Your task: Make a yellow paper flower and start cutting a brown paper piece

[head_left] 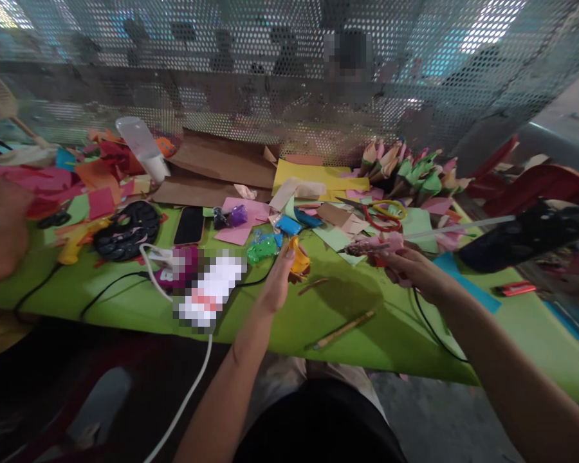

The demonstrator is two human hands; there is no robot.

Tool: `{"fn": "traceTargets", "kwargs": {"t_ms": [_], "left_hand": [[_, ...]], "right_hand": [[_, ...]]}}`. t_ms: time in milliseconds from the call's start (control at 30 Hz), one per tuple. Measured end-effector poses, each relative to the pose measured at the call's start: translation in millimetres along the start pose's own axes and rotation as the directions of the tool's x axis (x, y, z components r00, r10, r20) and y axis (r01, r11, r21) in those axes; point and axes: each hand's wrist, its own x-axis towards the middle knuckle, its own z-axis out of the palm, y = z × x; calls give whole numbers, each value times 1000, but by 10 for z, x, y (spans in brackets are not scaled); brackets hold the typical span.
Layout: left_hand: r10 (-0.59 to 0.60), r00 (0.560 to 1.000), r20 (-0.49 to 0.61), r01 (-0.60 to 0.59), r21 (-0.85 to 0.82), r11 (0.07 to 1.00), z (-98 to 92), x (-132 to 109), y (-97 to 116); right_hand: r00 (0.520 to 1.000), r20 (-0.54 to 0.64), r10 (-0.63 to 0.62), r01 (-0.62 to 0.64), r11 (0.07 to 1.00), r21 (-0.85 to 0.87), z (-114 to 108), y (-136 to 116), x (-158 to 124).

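Observation:
My left hand [277,280] is closed around a small yellow-orange folded paper piece [300,258], held above the green table [280,331]. To its right, my right hand [410,267] grips a pink glue gun [379,246], its dark tip aimed left toward the paper piece, with a gap between them. A long clear glue stick [463,226] sticks out of the gun's back. Below the hands lie a brown pencil-like stick [343,329] and a thin brown strip [312,287]. Green [262,248] and blue [288,224] shiny packets rest just behind my left hand.
Scissors [385,215] lie among paper scraps. Folded paper flowers [422,173] stand at the back right, near a black bag-like object [525,235]. Left are a phone [189,225], a yellow glue gun [77,243], cords, a bottle [142,148] and another person's arm [2,231].

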Motion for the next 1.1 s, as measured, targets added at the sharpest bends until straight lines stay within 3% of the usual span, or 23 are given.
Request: {"fn": "traceTargets", "kwargs": {"t_ms": [67,133,233,300,367,467,600,800,1100], "left_hand": [[11,1000,27,-10,-29,1000,6,-4,11],[4,999,42,-2,-49,999,4,-5,13],[-1,999,49,4,-56,998,-2,-3,9],[-6,998,55,9,-60,998,-2,2,4],[-14,998,57,17,-63,998,1,8,-2],[-21,999,43,23,-52,998,13,13,-10],[-33,999,33,34,-19,999,30,11,-1],[-90,996,2,90,19,996,29,23,-33],[-106,993,-43,109,76,991,48,14,-6]], "right_hand": [[999,-39,-11,8,995,-96,-31,74,60],[990,-99,-102,69,955,-289,-70,142,81],[940,-195,-281,102,774,-624,-135,169,27],[893,-225,-389,117,685,-720,-150,86,-59],[841,-201,-503,236,674,-700,-108,-84,-165],[764,-44,-644,537,673,-509,70,-424,-302],[673,131,-728,721,606,-336,400,-779,-361],[658,234,-716,741,558,-374,671,-929,-265],[723,259,-640,667,550,-503,764,-952,-208]]}}
